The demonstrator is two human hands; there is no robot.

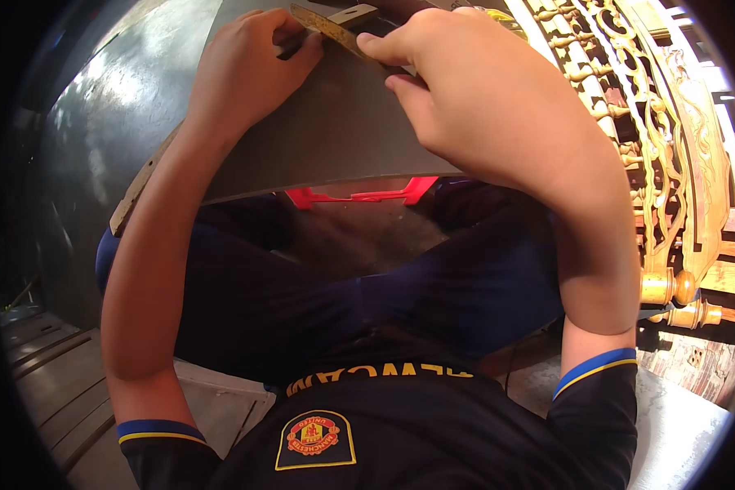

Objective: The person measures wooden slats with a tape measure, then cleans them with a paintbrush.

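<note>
A thin, flat, yellowish-brown strip (335, 33) slants over the far part of a grey board. My right hand (465, 77) pinches its near end between thumb and fingers. Closed at the strip's far end is my left hand (249, 69), its thumb touching or nearly touching the strip. Behind the strip lies a narrow pale piece with a small hole (355, 14); its other end runs toward my left fingers, which appear to grip it. The fingers partly hide both pieces. The grey board (327, 135) spans the space under my hands, above my legs.
A worn wooden strip (143, 184) lies along the board's left edge. Red plastic (355, 196) shows below the board, between my legs. Carved, turned wooden furniture parts (657, 122) stand close on the right. A slatted surface (53, 367) is at lower left.
</note>
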